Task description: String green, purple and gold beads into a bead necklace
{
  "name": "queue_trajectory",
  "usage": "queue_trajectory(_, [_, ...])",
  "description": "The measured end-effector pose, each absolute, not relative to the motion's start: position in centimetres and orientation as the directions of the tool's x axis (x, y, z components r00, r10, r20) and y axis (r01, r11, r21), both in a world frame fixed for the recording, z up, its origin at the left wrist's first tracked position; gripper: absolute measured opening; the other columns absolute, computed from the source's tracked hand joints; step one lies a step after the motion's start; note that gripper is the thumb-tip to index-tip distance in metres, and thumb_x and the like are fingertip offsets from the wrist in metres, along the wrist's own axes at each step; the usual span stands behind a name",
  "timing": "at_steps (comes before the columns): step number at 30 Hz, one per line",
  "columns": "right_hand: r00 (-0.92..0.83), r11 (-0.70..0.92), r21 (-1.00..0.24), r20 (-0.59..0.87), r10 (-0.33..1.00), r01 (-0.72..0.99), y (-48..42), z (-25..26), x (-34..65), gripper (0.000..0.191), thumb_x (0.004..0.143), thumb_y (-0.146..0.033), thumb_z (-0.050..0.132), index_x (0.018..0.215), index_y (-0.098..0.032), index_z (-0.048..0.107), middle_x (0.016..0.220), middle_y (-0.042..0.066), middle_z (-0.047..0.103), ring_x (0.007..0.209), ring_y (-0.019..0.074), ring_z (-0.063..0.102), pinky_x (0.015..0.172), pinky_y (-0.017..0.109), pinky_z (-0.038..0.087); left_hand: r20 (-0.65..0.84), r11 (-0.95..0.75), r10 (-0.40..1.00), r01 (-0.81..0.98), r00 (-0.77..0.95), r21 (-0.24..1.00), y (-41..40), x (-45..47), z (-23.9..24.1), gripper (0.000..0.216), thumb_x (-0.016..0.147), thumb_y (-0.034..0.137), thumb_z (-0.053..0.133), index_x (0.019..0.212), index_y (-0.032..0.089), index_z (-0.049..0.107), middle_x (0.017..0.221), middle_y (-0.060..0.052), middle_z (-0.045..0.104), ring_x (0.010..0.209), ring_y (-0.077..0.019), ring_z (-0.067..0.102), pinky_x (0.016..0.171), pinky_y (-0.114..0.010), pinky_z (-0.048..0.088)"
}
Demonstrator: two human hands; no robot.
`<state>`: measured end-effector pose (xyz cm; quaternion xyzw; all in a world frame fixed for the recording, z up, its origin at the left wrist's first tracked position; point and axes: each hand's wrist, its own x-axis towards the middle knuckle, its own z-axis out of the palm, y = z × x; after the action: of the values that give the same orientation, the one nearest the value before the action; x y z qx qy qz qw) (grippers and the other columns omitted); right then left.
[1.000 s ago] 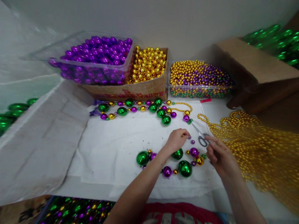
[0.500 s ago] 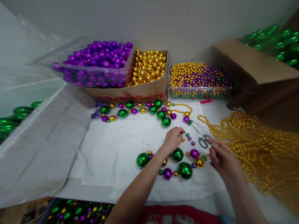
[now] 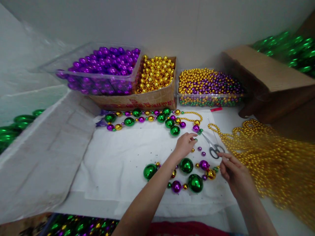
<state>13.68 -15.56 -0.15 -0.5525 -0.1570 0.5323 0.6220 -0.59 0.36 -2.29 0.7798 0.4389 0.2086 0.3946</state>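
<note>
My left hand is closed in a pinch over the white cloth, with a small green bead at its fingertips. Just below its fingers lie a small gold bead and two small purple beads. My right hand has thumb and fingers pressed together beside the scissors; what they hold, if anything, is too fine to make out. Under my left forearm rests a strand of large green, purple and gold beads, partly hidden. A bead necklace lies farther back.
Along the back stand a clear bin of purple balls, a cardboard box of gold balls and a clear tray of small mixed beads. Gold bead chains heap at right, below a cardboard box. A red object lies near the tray.
My left hand has shifted slightly right and closed on the small green bead, which was lying loose on the cloth. My right hand stays beside the scissors. The view has tilted a little.
</note>
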Motion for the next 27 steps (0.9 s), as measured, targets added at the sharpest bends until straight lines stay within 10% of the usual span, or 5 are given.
queue_trajectory(3, [0.368,-0.227,-0.876,-0.397,0.841,-0.426,-15.7,-0.1,13.4,0.03,0.075,-0.038,0.071,0.096,-0.018,0.066,0.047,-0.005,0.048,0.041,0.0042,0.033,0.039,0.016,0.019,-0.142,0.103,0.883,0.111,0.448,0.988,0.5,-1.6,-2.0,0.016,0.08,0.021,0.06,0.094,0.017,0.067,0.087,-0.003,0.063,0.077,-0.0138,0.058,0.07,-0.026,0.045])
queue_trajectory(8, [0.319,-0.365,-0.913,-0.407,0.856,-0.184,-16.4,0.6,12.3,0.04,0.077,-0.049,0.065,0.099,-0.015,0.065,0.042,-0.005,0.045,0.038,0.0047,0.027,0.039,0.019,0.013,-0.339,0.575,0.791,-0.428,0.51,0.698,0.5,-2.9,-1.5,0.017,0.076,0.013,0.065,0.093,0.014,0.064,0.084,-0.004,0.065,0.071,-0.0105,0.063,0.069,-0.023,0.047])
queue_trajectory(27, [0.305,-0.392,-0.911,-0.34,0.89,0.128,-17.5,2.3,11.5,0.041,0.08,-0.053,0.056,0.094,-0.015,0.068,0.046,-0.005,0.041,0.045,0.0104,0.038,0.046,0.022,0.029,-0.389,0.592,0.805,-0.562,0.448,0.578,0.3,-3.6,-1.3,0.011,0.082,0.008,0.058,0.09,0.012,0.063,0.089,-0.009,0.07,0.07,-0.0116,0.065,0.072,-0.024,0.05])
